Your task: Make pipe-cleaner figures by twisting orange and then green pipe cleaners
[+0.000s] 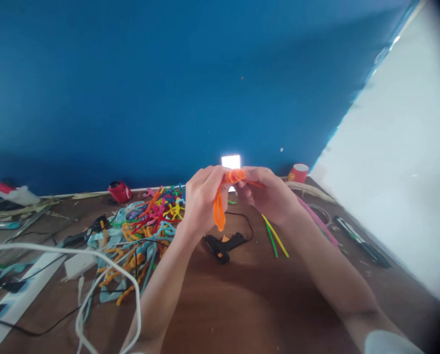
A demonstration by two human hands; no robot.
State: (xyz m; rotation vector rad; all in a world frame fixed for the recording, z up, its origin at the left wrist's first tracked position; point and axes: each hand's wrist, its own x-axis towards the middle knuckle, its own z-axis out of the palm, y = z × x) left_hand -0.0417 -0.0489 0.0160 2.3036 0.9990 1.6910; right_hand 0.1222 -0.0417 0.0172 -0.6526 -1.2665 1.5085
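Observation:
Both hands are raised together over the table, working on an orange pipe cleaner [219,211] that is bent into loops. My left hand [204,199] is closed around it, with one long loop hanging below the fingers. My right hand [269,191] pinches the orange strand at the other side of the coiled part. Beneath the hands a black glue gun [224,246] with orange parts lies on the table. Green and yellow pipe cleaners [279,241] lie partly hidden behind my right forearm. A bright screen [231,162] glows just behind the hands.
A tangled heap of coloured pipe cleaners [157,216] spreads over the left. In front of it are a white cable [137,295] and a power strip [24,300]. Red rolls [119,192] stand by the blue wall [161,88]. Pens [362,241] lie at right.

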